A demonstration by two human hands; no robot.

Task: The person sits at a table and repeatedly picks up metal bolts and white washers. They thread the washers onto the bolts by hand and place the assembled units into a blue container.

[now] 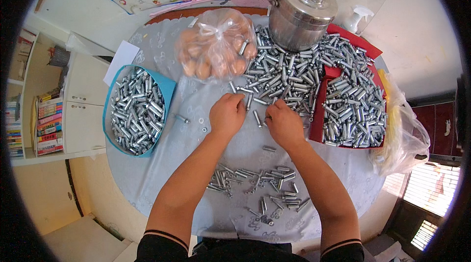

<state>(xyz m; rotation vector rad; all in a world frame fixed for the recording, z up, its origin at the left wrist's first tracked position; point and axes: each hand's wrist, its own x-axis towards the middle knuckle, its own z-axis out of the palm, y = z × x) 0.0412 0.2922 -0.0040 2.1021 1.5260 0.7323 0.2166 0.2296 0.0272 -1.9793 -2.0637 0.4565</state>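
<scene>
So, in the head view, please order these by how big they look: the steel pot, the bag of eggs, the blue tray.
1. Blue tray
2. Bag of eggs and steel pot: these look about alike, so I do not rank them.

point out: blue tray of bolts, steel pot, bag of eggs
blue tray (166, 86): head view, bare blue wall at its right corner.
steel pot (296, 28): head view, side wall below the lid.
bag of eggs (216, 48): head view, middle of the clear bag.
</scene>
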